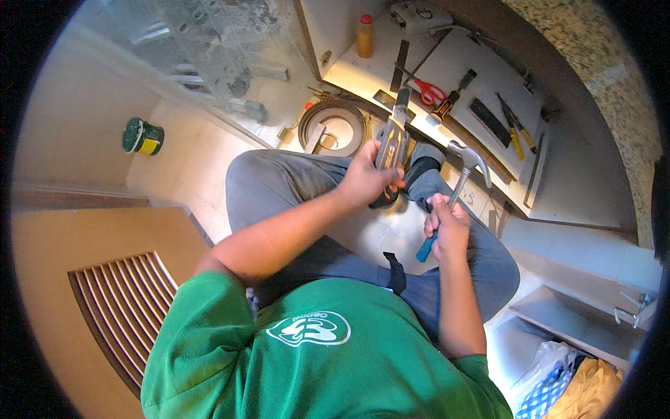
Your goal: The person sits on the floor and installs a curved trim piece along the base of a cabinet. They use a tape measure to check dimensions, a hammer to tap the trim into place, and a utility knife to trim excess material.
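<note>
My left hand (371,173) is closed around a thick black tool (395,143) with orange markings; a flat metal blade sticks out of its upper end, toward the cabinet. I cannot make out its exact kind. My right hand (448,222) grips a claw hammer (461,183) low on its blue handle, the metal head pointing up and away from me. The two tools are apart, both above my crossed legs. Just beyond them is the front edge of a white cabinet shelf (447,66). Red-handled scissors (430,93) and a black-handled scraper (453,98) lie there.
Yellow-handled pliers (517,133), a dark strip (490,122) and an orange bottle (364,38) are on the shelf. A coil of brown banding (304,129) lies on the floor. Left are a green bucket (139,137) and slatted door (125,307); a drawer (569,318) stands at right.
</note>
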Motion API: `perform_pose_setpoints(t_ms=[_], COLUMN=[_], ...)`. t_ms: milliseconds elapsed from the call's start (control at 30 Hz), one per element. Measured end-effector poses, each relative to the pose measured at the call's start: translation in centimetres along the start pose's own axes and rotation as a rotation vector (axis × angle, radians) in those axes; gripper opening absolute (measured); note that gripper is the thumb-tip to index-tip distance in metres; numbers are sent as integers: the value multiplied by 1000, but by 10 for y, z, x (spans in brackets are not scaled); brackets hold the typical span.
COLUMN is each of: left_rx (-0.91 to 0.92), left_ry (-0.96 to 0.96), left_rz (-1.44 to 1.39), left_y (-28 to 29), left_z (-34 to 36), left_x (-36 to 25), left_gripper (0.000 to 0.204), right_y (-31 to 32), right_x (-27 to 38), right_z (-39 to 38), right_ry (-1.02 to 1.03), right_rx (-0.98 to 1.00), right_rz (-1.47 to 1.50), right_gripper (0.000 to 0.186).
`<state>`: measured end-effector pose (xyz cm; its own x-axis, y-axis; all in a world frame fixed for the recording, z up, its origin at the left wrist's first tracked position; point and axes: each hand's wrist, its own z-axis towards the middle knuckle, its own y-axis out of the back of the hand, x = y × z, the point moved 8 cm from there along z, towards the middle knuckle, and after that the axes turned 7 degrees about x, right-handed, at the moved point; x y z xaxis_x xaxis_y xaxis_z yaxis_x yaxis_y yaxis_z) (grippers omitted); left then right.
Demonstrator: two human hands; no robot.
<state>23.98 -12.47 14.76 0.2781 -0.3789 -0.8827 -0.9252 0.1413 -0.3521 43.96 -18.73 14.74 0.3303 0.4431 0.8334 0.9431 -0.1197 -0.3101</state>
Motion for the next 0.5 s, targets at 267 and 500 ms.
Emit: perform_pose_setpoints(t_ms=[267, 500], left_rx=[-212, -69], left_ry=[-232, -354], left_rz=[-249, -324], left_y=[-47, -78], left_z=[-90, -117], left_x=[-17, -38], left_gripper=[36, 55], right_y=[-60, -58], right_x=[9, 22], right_z=[-79, -113], right_ry=[82, 176], right_rx=[117, 211], right_rz=[46, 116], right_gripper=[34, 43])
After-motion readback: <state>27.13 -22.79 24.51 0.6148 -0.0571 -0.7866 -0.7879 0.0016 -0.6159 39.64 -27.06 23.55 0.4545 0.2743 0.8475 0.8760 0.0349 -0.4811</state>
